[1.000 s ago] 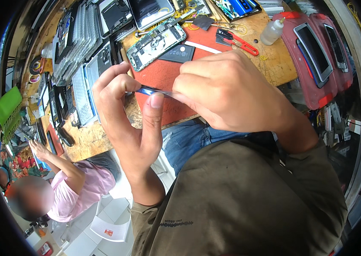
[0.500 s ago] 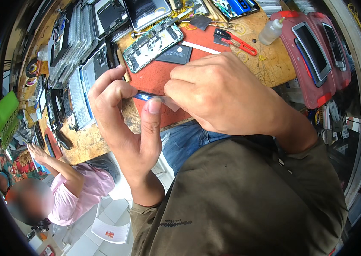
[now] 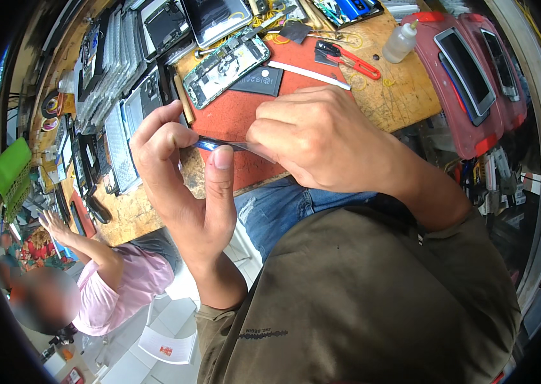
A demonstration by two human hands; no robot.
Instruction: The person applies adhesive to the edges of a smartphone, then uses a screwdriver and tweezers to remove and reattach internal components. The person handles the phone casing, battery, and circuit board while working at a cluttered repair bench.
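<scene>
My left hand (image 3: 187,192) grips a thin dark piece with a shiny blue face (image 3: 209,143) between thumb and fingers. My right hand (image 3: 325,141) pinches a clear film (image 3: 251,148) at that piece's right end, its fingertips mostly hidden. Beyond them, on a red mat (image 3: 219,115), lie an opened phone body (image 3: 222,73), a black battery (image 3: 257,82), a white strip (image 3: 305,72) and red-handled snips (image 3: 357,63).
A squeeze bottle (image 3: 398,45) stands right of the mat, beside a pink pad (image 3: 443,121) holding devices. Bubble-wrapped stacks (image 3: 104,70) and phone parts crowd the left. A co-worker in pink (image 3: 123,288) sits lower left; a green basket (image 3: 11,166) is behind them.
Both my hands and the held piece have shifted slightly left, keeping their grip. The co-worker's hands have moved a little.
</scene>
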